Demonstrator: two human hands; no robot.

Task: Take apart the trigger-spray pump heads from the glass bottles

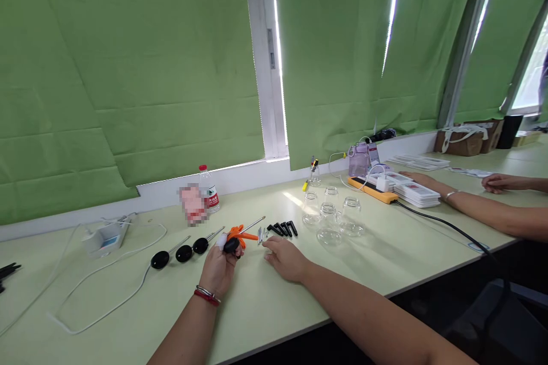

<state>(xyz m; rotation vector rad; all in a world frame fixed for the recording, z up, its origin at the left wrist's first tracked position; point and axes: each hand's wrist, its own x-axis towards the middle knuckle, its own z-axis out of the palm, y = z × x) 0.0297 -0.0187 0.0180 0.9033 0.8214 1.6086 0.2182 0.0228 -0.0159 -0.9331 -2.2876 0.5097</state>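
My left hand (219,270) is closed around a black bulb-shaped handle (232,245) with orange parts (238,234) sticking out of it, held just above the pale green table (265,308). My right hand (286,258) rests palm down on the table, fingers apart, its fingertips next to a small pile of metal pins (261,235). Three more black bulb handles with metal rods (184,252) lie in a row left of my left hand. Several black plastic pieces (283,229) lie just beyond my right hand.
Several clear glass jars (329,218) stand right of the black pieces. A water bottle (208,189), a white charger with cable (105,238) and an orange power strip (373,190) line the back. Another person's arms (479,205) rest at the right.
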